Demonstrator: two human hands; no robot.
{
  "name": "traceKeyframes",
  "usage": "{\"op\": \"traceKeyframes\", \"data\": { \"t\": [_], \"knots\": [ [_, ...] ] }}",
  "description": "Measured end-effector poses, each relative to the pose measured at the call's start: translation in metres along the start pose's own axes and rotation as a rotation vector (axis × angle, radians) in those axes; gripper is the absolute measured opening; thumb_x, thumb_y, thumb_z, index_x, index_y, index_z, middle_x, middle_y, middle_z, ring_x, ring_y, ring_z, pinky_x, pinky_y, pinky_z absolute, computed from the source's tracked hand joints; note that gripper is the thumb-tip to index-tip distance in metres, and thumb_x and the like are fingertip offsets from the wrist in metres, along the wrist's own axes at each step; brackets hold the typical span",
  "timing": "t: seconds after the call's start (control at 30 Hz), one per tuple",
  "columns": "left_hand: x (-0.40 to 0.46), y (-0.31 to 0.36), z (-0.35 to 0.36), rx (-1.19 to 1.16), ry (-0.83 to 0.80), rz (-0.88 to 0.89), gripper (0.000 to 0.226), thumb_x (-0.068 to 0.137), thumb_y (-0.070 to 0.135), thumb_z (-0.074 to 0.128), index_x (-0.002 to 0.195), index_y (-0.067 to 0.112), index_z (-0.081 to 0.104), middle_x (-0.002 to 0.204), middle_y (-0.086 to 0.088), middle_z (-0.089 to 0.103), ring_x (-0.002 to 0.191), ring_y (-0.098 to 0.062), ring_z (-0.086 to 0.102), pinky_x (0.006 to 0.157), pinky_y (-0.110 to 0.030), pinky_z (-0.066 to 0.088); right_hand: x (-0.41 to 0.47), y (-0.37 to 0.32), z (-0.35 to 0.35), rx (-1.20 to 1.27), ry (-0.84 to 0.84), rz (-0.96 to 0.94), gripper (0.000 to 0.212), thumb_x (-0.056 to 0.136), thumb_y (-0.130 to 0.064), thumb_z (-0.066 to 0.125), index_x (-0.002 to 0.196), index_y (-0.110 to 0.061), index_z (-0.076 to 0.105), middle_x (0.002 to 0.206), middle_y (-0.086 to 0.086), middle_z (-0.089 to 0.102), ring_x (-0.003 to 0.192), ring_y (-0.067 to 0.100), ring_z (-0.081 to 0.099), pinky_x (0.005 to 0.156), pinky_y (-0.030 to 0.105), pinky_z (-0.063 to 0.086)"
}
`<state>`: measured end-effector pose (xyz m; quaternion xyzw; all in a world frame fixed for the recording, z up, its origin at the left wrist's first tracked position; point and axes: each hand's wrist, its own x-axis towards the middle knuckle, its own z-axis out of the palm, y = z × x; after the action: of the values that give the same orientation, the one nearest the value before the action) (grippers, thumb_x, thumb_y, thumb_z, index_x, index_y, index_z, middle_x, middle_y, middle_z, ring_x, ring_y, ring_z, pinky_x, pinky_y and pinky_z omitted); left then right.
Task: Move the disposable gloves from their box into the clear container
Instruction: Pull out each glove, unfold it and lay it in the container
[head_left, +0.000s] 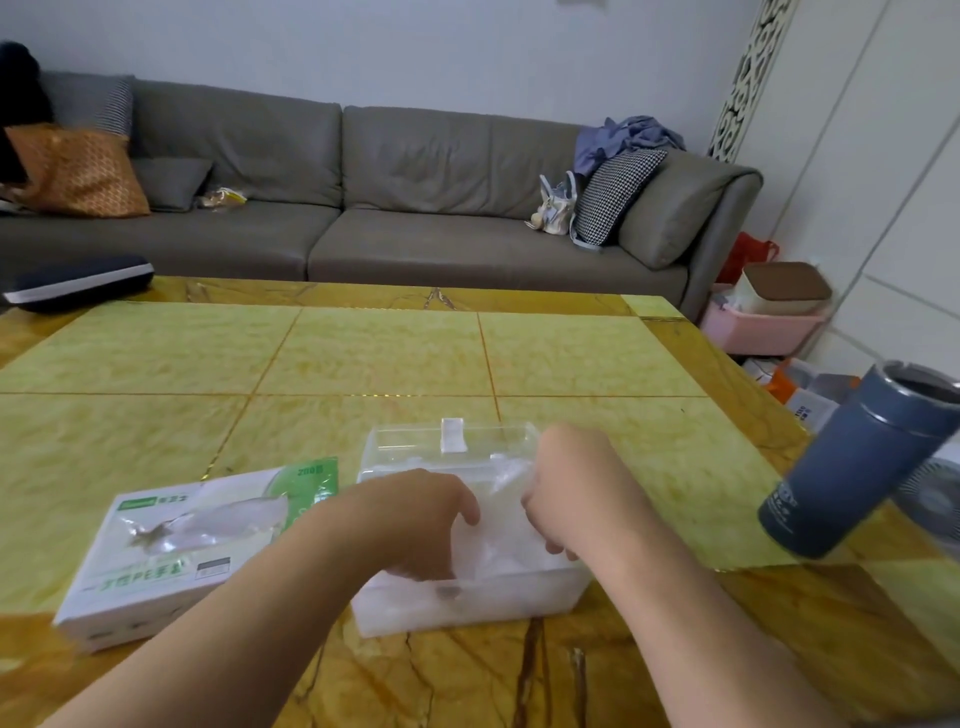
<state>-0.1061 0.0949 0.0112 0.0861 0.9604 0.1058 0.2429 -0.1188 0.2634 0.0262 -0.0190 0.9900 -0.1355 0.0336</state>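
The clear container (415, 613) stands on the table in front of me with its hinged lid (452, 441) raised at the back. A pile of thin translucent gloves (498, 540) fills it. My left hand (415, 519) reaches down into the container, fingers curled onto the gloves. My right hand (566, 493) presses in from the right side, fingers closed on the same pile. The white and green glove box (171, 545) lies flat to the left of the container, a wisp of plastic showing in its slot.
A blue-grey tumbler (852, 467) stands at the right on the yellow marble table (363, 353). A dark case (78, 280) lies at the far left corner. A grey sofa (389, 208) is beyond the table; a pink bin (763, 327) sits on the floor at right.
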Motion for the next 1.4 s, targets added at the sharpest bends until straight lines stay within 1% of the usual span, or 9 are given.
{"op": "traceKeyframes", "data": {
  "t": [0.23, 0.4, 0.53, 0.63, 0.93, 1.0, 1.13, 1.3, 1.4],
  "knots": [
    [0.004, -0.001, 0.004, 0.109, -0.044, 0.024, 0.063, 0.075, 0.039, 0.085, 0.128, 0.041, 0.051, 0.100, 0.014, 0.064, 0.094, -0.014, 0.066, 0.086, -0.035, 0.056, -0.016, -0.013, -0.017, -0.129, 0.153, -0.108, 0.029, 0.092, -0.015, 0.069, 0.080, -0.016, 0.042, 0.084, 0.000, 0.050, 0.063, 0.019, 0.049, 0.053, 0.032, 0.040],
    [0.001, 0.007, 0.010, 0.314, 0.002, 0.028, 0.034, 0.097, 0.029, 0.058, 0.069, 0.027, 0.038, 0.075, 0.008, 0.046, 0.077, -0.022, 0.052, 0.073, -0.035, 0.047, -0.025, -0.044, -0.007, 0.192, -0.119, -0.207, 0.016, 0.077, -0.001, 0.047, 0.087, -0.007, 0.057, 0.092, 0.005, 0.060, 0.073, 0.022, 0.057, 0.059, 0.039, 0.051],
    [0.001, 0.001, 0.012, 0.270, 0.078, 0.095, 0.012, 0.097, 0.031, 0.054, 0.107, 0.027, 0.048, 0.085, 0.006, 0.054, 0.078, -0.022, 0.049, 0.071, -0.034, 0.043, -0.013, -0.035, 0.005, 0.146, -0.315, -0.086, 0.010, 0.082, -0.001, 0.052, 0.085, -0.007, 0.059, 0.077, 0.008, 0.064, 0.064, 0.025, 0.064, 0.049, 0.028, 0.042],
    [0.003, -0.007, 0.011, 0.222, 0.032, 0.125, 0.044, 0.095, 0.030, 0.061, 0.136, 0.034, 0.045, 0.100, 0.005, 0.062, 0.085, -0.020, 0.054, 0.074, -0.035, 0.047, -0.008, -0.029, 0.011, -0.014, -0.402, -0.085, 0.013, 0.096, -0.015, 0.056, 0.083, -0.014, 0.057, 0.079, 0.004, 0.059, 0.069, 0.021, 0.059, 0.052, 0.027, 0.040],
    [-0.002, 0.009, 0.013, 0.106, 0.158, 0.031, 0.028, 0.096, 0.015, 0.055, 0.121, 0.020, 0.066, 0.111, -0.003, 0.068, 0.096, -0.024, 0.068, 0.082, -0.039, 0.060, 0.001, -0.041, 0.016, -0.321, -0.601, -0.090, 0.033, 0.096, -0.015, 0.064, 0.069, -0.023, 0.047, 0.078, 0.002, 0.054, 0.082, 0.025, 0.060, 0.078, 0.033, 0.050],
    [0.000, 0.009, 0.019, 0.054, 0.072, -0.022, 0.027, 0.095, 0.020, 0.059, 0.121, 0.018, 0.065, 0.113, -0.005, 0.070, 0.100, -0.025, 0.068, 0.087, -0.038, 0.059, 0.002, -0.040, 0.021, -0.305, -0.576, -0.092, 0.009, 0.096, -0.019, 0.068, 0.090, -0.017, 0.061, 0.087, 0.003, 0.055, 0.093, 0.026, 0.063, 0.079, 0.032, 0.046],
    [0.001, 0.008, 0.015, 0.010, -0.090, -0.096, 0.046, 0.098, 0.029, 0.062, 0.140, 0.013, 0.052, 0.116, -0.006, 0.071, 0.090, -0.023, 0.065, 0.080, -0.034, 0.056, 0.005, -0.030, 0.033, -0.277, -0.548, 0.009, 0.086, 0.087, -0.025, 0.076, 0.157, -0.010, 0.029, 0.158, 0.018, 0.031, 0.134, 0.038, 0.052, 0.082, 0.038, 0.046],
    [-0.010, 0.023, 0.001, 0.143, -0.196, -0.122, 0.062, 0.099, 0.021, 0.058, 0.154, 0.003, 0.037, 0.075, -0.003, 0.056, 0.057, -0.018, 0.049, 0.052, -0.028, 0.042, 0.003, -0.033, 0.034, -0.286, -0.603, 0.069, 0.104, 0.095, -0.022, 0.066, 0.165, -0.012, -0.010, 0.171, 0.018, -0.010, 0.146, 0.045, 0.038, 0.099, 0.045, 0.048],
    [-0.016, 0.015, -0.001, 0.140, -0.164, -0.047, 0.052, 0.098, 0.017, 0.055, 0.147, 0.001, 0.043, 0.085, -0.006, 0.063, 0.065, -0.022, 0.056, 0.058, -0.031, 0.047, 0.002, -0.035, 0.033, -0.325, -0.597, 0.048, 0.089, 0.097, -0.026, 0.066, 0.164, -0.006, 0.010, 0.168, 0.026, 0.009, 0.142, 0.043, 0.044, 0.105, 0.045, 0.046]
  ]
}}
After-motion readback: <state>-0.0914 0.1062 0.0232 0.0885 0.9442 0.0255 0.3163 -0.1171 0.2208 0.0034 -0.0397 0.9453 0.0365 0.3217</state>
